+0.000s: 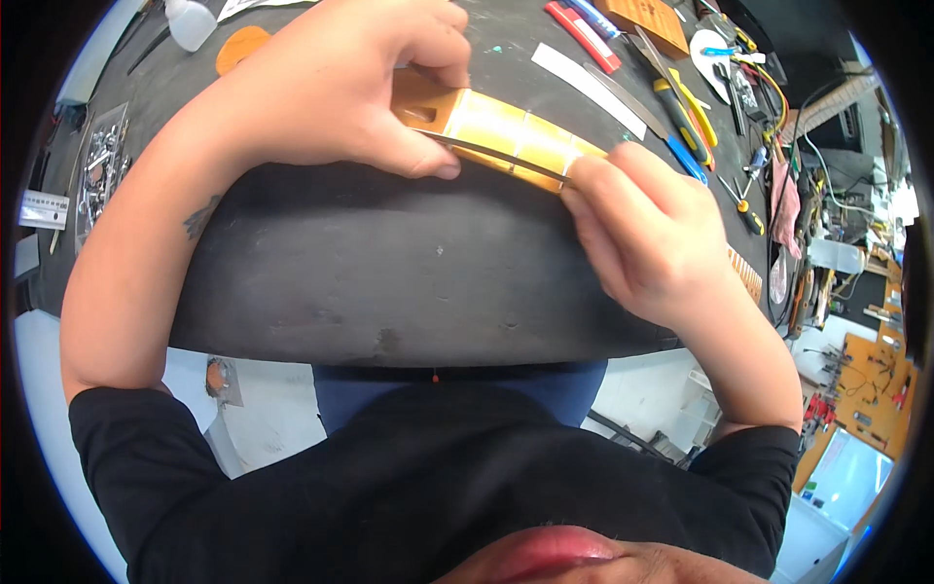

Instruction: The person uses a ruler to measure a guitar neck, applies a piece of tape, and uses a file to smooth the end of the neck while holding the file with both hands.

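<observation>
A guitar neck (486, 125) lies across the far part of the dark work mat, its upper face yellow and crossed by thin fret lines. A narrow dark line runs along its near side; whether that is a separate strip I cannot tell. My left hand (379, 88) is closed round the wooden slotted left end, thumb on the near side and fingers over the far side. At the other end my right hand (647, 224) pinches the neck's near edge with curled fingers. Those fingers hide the neck's right end.
Beyond the neck lie a white strip (589, 90), a red-handled tool (584, 37), a wooden block (647, 24) and yellow-black pliers (686, 117). A screwdriver (747, 216) is at the right. At the left are a bag of metal parts (102, 161) and a squeeze bottle (190, 24).
</observation>
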Demonstrator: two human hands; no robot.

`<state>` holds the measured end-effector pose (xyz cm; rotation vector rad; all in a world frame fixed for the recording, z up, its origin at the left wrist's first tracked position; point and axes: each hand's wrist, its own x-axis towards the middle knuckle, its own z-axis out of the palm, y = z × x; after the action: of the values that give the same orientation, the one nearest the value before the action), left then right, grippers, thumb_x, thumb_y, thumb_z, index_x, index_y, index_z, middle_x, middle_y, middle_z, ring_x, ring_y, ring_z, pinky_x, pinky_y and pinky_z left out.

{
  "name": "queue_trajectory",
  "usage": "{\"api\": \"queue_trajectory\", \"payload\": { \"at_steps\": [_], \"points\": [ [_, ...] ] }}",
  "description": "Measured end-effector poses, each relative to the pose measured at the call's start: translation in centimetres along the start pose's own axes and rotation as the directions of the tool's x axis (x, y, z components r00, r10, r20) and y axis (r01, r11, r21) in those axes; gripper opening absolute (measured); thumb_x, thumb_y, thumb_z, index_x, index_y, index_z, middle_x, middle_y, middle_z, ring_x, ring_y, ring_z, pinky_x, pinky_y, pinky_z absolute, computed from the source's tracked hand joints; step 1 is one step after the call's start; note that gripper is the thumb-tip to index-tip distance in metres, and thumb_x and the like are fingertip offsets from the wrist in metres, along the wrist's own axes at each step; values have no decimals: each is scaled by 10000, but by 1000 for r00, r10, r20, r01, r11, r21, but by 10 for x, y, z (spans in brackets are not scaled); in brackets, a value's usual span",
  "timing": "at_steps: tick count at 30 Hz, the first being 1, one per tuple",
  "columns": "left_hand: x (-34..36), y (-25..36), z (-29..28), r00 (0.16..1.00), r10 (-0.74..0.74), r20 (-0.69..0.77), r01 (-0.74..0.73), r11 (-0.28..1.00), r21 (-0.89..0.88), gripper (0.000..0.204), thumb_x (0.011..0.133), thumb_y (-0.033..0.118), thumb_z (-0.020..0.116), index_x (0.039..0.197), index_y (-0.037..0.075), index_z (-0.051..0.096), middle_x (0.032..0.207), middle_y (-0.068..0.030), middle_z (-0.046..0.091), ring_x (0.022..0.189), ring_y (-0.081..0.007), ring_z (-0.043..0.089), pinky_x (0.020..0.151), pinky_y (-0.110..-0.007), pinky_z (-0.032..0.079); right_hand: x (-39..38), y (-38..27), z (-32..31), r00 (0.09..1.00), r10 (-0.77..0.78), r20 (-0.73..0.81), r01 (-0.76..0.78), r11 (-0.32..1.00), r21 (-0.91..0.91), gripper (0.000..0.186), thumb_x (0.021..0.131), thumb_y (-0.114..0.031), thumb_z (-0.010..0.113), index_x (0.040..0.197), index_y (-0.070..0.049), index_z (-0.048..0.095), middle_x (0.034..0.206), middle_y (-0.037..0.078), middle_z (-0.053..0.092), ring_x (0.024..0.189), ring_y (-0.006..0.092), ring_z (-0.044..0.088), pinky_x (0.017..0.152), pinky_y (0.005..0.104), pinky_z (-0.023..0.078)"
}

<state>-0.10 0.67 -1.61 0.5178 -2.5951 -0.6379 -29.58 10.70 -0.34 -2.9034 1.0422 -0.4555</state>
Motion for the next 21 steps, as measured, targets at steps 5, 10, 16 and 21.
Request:
{"api": "queue_trajectory", "payload": {
  "at_steps": [5, 10, 16, 21],
  "points": [
    [-2, -14, -2, 999, -13, -36, 14, 999, 29, 462, 731, 368, 1006, 884, 12, 756, 899, -136, 686, 917, -356, 675, 817, -447, 525, -10, 3, -7, 999, 27, -21, -29, 996, -88, 239, 883, -54, 836, 1070, -36, 687, 833, 85, 551, 631, 279, 662, 545, 404, 538],
    [-8, -24, 6, 995, -45, -86, 45, 999, 1, 475, 627, 206, 988, 967, -3, 731, 878, -98, 589, 880, -299, 586, 770, -413, 469, 0, 7, 0, 999, -24, -42, 21, 997, -69, 269, 866, -28, 842, 1096, -8, 704, 844, 85, 592, 628, 278, 657, 542, 399, 534],
    [-4, -27, 15, 993, -38, -111, 36, 999, -24, 487, 635, 213, 991, 975, -17, 728, 884, -103, 595, 895, -304, 581, 776, -419, 478, -9, 8, -5, 1000, 15, -21, -16, 999, -40, 248, 883, -46, 844, 1080, -10, 697, 844, 84, 593, 633, 269, 666, 547, 393, 543],
    [-13, -24, 14, 991, -77, -111, 75, 997, -25, 491, 633, 224, 995, 967, -15, 726, 891, -106, 601, 903, -308, 584, 777, -421, 482, -8, 5, 1, 997, -40, -60, 38, 999, -27, 244, 890, -41, 840, 1083, -9, 695, 844, 80, 589, 623, 263, 658, 538, 384, 536]
  ]
}}
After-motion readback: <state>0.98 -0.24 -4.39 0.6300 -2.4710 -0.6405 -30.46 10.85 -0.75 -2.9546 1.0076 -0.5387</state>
